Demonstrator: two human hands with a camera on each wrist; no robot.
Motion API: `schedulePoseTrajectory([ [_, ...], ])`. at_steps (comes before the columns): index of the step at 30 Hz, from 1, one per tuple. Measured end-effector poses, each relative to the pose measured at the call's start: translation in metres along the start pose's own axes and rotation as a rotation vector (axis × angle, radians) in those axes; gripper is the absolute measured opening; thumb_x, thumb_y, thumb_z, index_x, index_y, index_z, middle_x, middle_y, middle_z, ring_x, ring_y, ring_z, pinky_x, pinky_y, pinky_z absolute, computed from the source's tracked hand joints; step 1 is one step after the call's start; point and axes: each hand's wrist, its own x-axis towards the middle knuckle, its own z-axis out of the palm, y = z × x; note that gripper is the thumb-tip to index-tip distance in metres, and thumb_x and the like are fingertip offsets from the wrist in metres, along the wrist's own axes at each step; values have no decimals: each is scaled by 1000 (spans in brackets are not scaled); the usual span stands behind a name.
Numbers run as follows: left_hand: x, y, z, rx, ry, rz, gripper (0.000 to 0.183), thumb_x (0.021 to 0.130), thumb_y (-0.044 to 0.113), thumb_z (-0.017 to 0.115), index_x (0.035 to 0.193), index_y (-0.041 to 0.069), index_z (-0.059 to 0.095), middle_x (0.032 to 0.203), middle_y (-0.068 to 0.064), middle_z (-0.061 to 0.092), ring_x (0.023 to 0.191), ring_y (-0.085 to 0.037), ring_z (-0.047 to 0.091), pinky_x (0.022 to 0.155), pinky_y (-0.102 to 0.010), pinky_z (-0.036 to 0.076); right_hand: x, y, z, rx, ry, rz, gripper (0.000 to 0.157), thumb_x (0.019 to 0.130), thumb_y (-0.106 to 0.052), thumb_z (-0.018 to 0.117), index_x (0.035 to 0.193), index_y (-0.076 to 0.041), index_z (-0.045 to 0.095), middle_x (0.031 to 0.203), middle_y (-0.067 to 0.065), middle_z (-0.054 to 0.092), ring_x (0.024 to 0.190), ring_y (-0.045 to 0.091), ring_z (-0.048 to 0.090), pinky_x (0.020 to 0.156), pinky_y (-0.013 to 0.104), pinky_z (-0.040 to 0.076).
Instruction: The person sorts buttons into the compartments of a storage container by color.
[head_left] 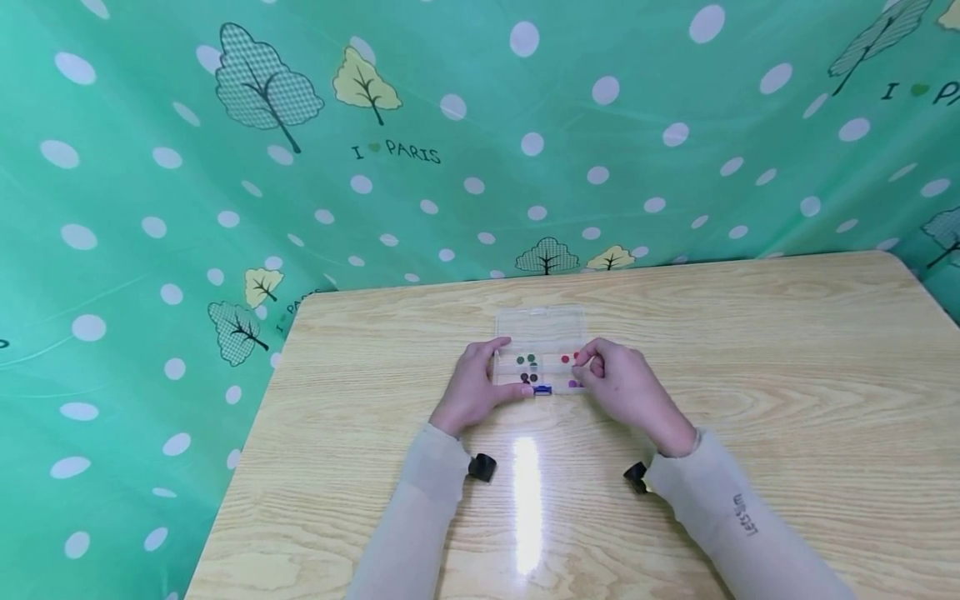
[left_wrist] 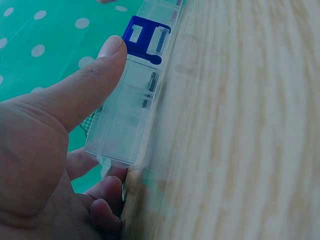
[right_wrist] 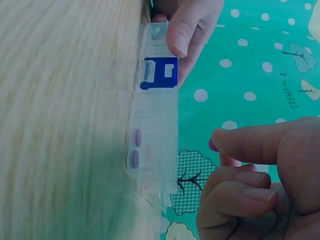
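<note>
A clear plastic compartment box (head_left: 545, 368) lies on the table with its clear lid (head_left: 540, 325) raised at the back. My left hand (head_left: 476, 383) grips its left side, the thumb (left_wrist: 111, 50) by the blue latch (left_wrist: 146, 40) on the front. Green discs (head_left: 531, 358) and dark discs (head_left: 525, 377) lie in the left compartments. On the right are red discs (head_left: 565, 359), with purple discs (right_wrist: 135, 159) in the front right compartment. Above the right side, my right hand (head_left: 618, 382) pinches one small purple disc (right_wrist: 212, 145) between thumb and index finger.
The wooden table (head_left: 750, 350) extends around the box on all sides. A green dotted cloth (head_left: 480, 150) hangs behind its far edge. Black wrist cameras (head_left: 482, 467) sit on both forearms.
</note>
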Motion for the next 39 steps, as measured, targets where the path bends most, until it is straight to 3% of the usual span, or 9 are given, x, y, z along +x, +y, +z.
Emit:
schedulePoseTrajectory([
  [18,0,0,0,2,6,12,95,72,50,87,153,26,43,144,-9,45,116,-27,49,100,-45,45,1,-1,13,-20,-14,-29,6,98,-13,65,100,-7,65,65,2,49,54,16,41,50,28,35],
  [26,0,1,0,0,7,5,95,72,50,87,153,26,43,146,-10,44,127,-30,47,107,-47,41,2,2,17,-26,-16,-36,3,97,-11,65,97,-8,64,65,1,49,54,16,42,50,28,35],
  [39,1,0,1,2,10,6,95,72,49,87,153,26,43,147,-11,44,131,-32,46,109,-49,39,3,3,20,-59,-18,-50,4,97,-12,65,95,-8,64,64,0,49,54,15,42,51,28,35],
])
